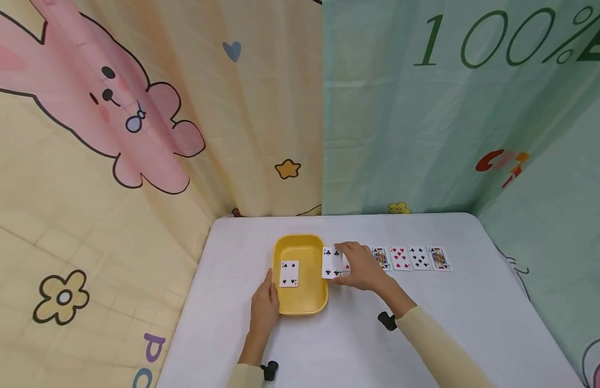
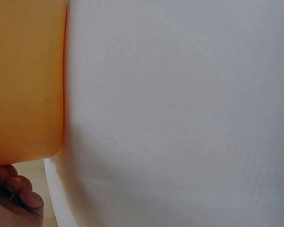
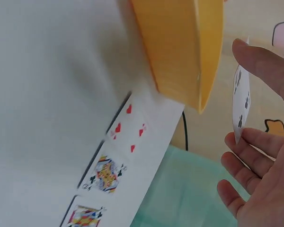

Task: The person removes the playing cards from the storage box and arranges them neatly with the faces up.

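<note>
My left hand (image 1: 266, 307) grips the left side of a yellow tray (image 1: 302, 307); in the left wrist view its curled fingers (image 2: 19, 184) lie against the tray's end. Inside the tray, toward the left, a spade playing card (image 1: 289, 274) lies face up. My right hand (image 1: 363, 267) pinches a club playing card (image 1: 330, 263) by its opposite edges, thumb on one and fingers on the other. That card is raised beside the tray's right rim, overlapping it in the head view. The right wrist view shows the held card (image 3: 241, 101) nearly edge-on.
A row of face-up cards runs right of the tray, partly hidden by my right hand: a heart card (image 3: 128, 127), a queen of clubs (image 3: 106, 174), other face cards, another heart card (image 1: 400, 258) and a spade card (image 1: 420, 258). Curtains stand behind the white table (image 1: 474, 334).
</note>
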`<state>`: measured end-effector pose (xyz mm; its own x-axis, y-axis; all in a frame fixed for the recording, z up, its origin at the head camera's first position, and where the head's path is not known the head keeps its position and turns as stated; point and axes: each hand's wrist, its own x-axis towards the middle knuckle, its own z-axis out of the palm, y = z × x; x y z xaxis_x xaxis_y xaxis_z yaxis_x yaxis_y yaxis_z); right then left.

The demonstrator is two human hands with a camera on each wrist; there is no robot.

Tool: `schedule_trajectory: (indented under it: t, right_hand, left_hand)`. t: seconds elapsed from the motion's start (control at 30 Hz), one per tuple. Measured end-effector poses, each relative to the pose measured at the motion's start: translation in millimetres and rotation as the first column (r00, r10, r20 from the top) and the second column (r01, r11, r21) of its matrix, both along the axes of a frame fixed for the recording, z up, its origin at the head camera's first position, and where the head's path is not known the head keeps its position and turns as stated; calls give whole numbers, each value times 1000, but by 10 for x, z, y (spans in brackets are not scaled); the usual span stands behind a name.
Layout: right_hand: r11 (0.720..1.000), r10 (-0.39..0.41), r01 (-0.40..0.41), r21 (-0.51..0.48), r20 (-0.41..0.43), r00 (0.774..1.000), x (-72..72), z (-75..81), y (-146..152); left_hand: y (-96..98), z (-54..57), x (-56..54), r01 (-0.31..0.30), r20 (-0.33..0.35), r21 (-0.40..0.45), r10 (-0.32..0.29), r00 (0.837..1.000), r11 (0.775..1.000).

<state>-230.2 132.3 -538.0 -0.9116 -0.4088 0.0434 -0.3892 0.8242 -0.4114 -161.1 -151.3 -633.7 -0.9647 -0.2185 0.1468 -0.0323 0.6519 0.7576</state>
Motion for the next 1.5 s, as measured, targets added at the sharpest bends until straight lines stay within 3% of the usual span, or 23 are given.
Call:
schedule_trajectory:
  t: [0.27,0.53,0.7,0.93,1.27,1.5]
  right_hand:
    - [998,-54,54,28,-4,999,121,-308,339]
    - [996,-24,17,82,84,996,206,-596,358]
    - [996,-19,10,90,98,995,230,-709,332]
    - [995,-31,20,95,118,993,228,-753,315]
    - [995,-33,21,96,121,992,240,-769,323]
    - [994,-30,16,111,124,992,236,-749,372]
  left_hand:
    - [-36,19,-14,-3,-7,-5,3,1000,1000]
    - [2,21,-41,-7,-15,-21,7,1000,1000]
    - [29,26,-25,-18,-10,-27,18,1000,999]
    - [36,31,-14,-12,15,-11,12,1000,1000]
    - [27,33,0,-7,-20,-30,7,1000,1000]
    - [18,48,-4,-11,4,-19,11,1000,1000]
